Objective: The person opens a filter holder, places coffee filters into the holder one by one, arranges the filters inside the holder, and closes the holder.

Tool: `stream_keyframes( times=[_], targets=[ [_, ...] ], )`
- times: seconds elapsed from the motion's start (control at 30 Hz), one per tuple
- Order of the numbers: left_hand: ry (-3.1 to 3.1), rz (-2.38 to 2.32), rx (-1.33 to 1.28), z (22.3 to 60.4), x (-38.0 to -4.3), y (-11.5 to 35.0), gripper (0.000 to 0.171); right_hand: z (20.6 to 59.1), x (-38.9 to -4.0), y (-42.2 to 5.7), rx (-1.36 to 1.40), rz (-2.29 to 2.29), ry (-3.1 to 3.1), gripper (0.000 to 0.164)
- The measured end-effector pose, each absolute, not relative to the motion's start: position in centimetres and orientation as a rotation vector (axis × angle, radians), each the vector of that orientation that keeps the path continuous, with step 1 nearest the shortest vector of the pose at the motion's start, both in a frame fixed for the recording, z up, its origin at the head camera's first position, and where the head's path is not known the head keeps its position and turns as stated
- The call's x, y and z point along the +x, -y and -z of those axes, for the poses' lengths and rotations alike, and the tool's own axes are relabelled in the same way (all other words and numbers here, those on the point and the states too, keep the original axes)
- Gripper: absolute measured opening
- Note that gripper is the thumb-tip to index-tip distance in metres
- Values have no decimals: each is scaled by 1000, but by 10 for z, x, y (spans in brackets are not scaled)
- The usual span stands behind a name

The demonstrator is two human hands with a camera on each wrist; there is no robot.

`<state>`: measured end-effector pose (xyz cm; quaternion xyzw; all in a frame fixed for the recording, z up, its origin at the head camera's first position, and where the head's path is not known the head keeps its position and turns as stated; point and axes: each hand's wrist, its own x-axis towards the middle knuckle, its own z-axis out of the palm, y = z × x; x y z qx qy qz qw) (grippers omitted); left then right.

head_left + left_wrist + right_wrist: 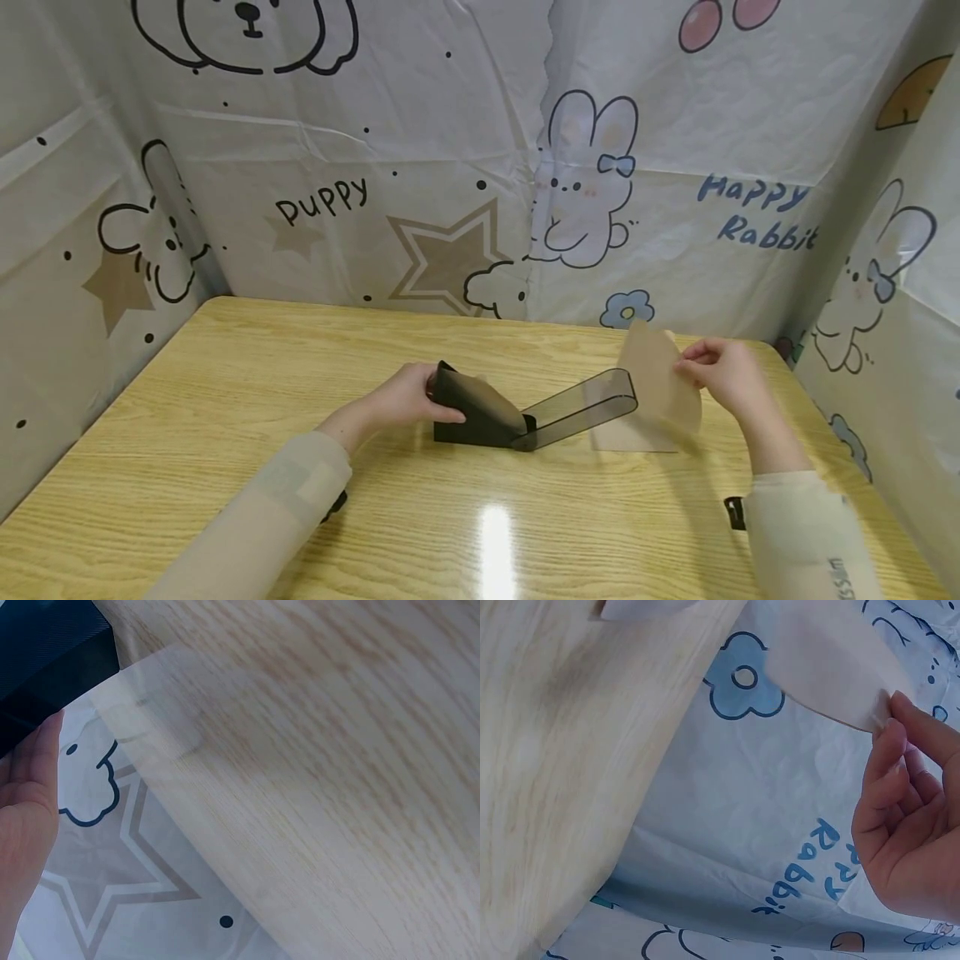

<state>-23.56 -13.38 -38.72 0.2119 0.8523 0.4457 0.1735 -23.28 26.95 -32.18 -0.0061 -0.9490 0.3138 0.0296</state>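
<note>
My left hand (pixel 405 396) grips the left end of a black filter paper box (pixel 476 425) that stands on the table. Its see-through smoky lid (pixel 577 410) is swung open to the right, and tan paper shows inside the box. In the left wrist view, fingers lie along the black box (pixel 56 664). Over on the right, my right hand (pixel 723 375) pinches the edge of a tan coffee filter paper (pixel 654 375) between thumb and fingers, holding it up. Another tan paper piece (pixel 633 438) lies on the table below it, partly hidden behind the lid.
The wood-grain table (pixel 225 400) ends at a cartoon-printed cloth (pixel 442 108) that hangs behind it and along both sides. A black strap end (pixel 735 513) shows beside my right sleeve.
</note>
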Motion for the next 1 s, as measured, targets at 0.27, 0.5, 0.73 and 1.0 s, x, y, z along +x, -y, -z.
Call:
stream_keyframes(
  times=[0.27,0.5,0.73,1.0],
  targets=[
    [-2411,-1271,607,387,-235,133,22,309,-228,-270,-38,-921,2884,29],
    [-2410,-1269,614,387,-236,134,22,294,-221,-263,-65,-851,2873,28],
    [-2409,-1271,607,388,-236,134,22,280,-217,-258,-28,-834,2837,27],
    [-2420,-1266,607,387,-235,135,22,264,-210,-251,-4,-866,2804,28]
  ],
)
